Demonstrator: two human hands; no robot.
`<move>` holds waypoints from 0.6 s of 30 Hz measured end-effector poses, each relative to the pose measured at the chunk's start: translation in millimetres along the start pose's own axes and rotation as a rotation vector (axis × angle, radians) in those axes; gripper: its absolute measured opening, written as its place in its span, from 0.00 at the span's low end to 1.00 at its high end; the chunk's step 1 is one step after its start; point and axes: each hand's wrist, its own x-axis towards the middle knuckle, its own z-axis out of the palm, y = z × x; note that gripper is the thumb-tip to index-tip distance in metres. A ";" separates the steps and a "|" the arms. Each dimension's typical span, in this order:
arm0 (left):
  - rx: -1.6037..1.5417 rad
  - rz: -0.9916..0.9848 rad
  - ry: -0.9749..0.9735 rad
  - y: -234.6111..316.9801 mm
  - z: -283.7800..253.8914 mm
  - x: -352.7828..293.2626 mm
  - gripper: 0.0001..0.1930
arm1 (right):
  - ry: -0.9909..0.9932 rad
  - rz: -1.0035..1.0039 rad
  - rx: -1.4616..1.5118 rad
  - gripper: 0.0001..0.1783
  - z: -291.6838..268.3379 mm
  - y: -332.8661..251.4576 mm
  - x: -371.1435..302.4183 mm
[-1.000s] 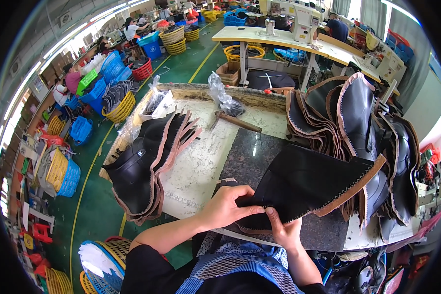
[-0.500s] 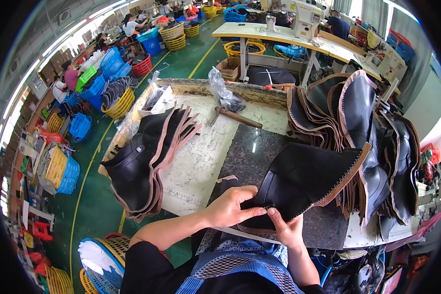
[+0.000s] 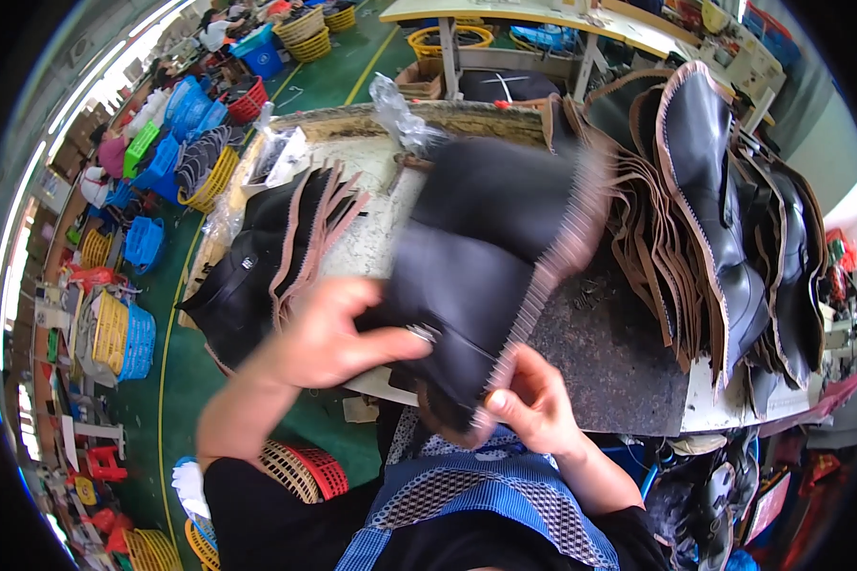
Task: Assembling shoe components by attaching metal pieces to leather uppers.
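Note:
A black leather boot upper [image 3: 467, 257] with a pale zigzag-stitched edge is held up in front of me, smeared by motion. My left hand [image 3: 328, 333] grips its left side, thumb lying over a small metal piece on the leather. My right hand [image 3: 533, 400] pinches the stitched edge near the lower end. To the left, a stack of similar boot uppers [image 3: 248, 257] with brown edges lies on the workbench [image 3: 376, 176]. More boot uppers [image 3: 700, 190] are piled at the right. Beneath the held piece, a dark stone slab [image 3: 619, 381] shows partly.
A clear plastic bag [image 3: 398, 114] lies at the bench's back edge, beside a partly hidden hammer. A white box [image 3: 281, 157] sits at the back left corner. A red basket [image 3: 319, 471] stands below the bench. Yellow and blue baskets [image 3: 214, 181] line the green floor.
The boot upper has been lifted off the slab and swung left and more upright. My left hand has moved left and up along it; my right hand has shifted to its stitched edge. The view has tilted down.

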 end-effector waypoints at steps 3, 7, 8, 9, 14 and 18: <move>0.248 -0.263 0.164 40.8 -88.8 -10.9 0.18 | -0.078 0.150 -0.151 0.24 -14.2 3.3 -6.3; 0.506 -0.312 0.152 -10.3 -196.1 -13.8 0.14 | 0.132 0.137 -0.543 0.14 -54.6 11.8 -6.8; 0.619 -0.362 0.134 -51.5 -229.4 -20.2 0.15 | 0.209 0.089 -0.615 0.13 -67.2 10.7 -3.2; 0.842 -0.517 0.098 -96.2 -263.9 -34.4 0.17 | 0.266 0.051 -0.763 0.12 -78.7 3.2 4.7; 1.220 -0.552 0.263 -158.0 -226.9 -35.4 0.24 | 0.594 -0.126 -1.173 0.12 -137.9 -6.9 41.7; 1.324 -0.508 0.273 -133.7 -208.9 -35.3 0.23 | 0.564 -0.166 -1.529 0.11 -153.1 0.0 70.8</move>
